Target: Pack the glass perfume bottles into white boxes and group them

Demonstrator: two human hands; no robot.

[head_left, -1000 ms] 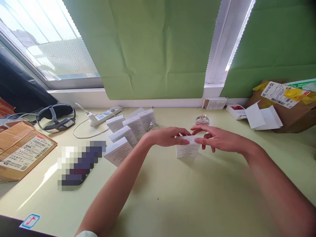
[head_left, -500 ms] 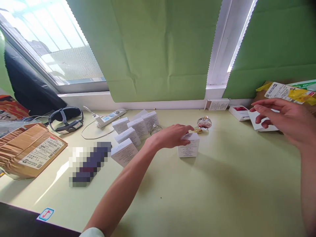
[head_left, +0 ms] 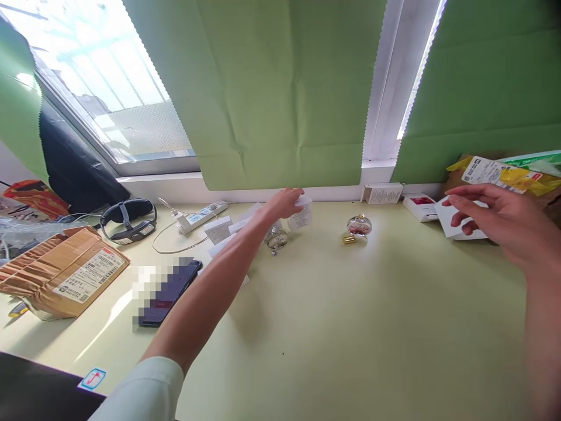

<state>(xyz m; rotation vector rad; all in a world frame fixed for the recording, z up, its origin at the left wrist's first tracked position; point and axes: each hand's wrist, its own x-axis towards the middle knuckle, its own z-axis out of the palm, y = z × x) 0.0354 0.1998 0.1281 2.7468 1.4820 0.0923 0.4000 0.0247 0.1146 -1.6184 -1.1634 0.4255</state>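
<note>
We see the left arm stretched from the near left toward the far middle, the pale sleeve bunched below the elbow, the wrist bent so that the left hand (head_left: pixel 284 203) comes down from above. Its thumb and fingers are clamped on the upper part of a white box (head_left: pixel 300 216), which sits just beneath and to the right of the fingertips, toward the far edge of the table (head_left: pixel 359 333); we cannot tell whether its base touches the surface. A round glass bottle (head_left: pixel 277 239) stands just nearer and to the left of that box. To the far right, we see the right hand (head_left: pixel 495 219) raised, fingers loosely curled and apart, just in front of an open white carton (head_left: pixel 443 224); we cannot tell whether they touch.
</note>
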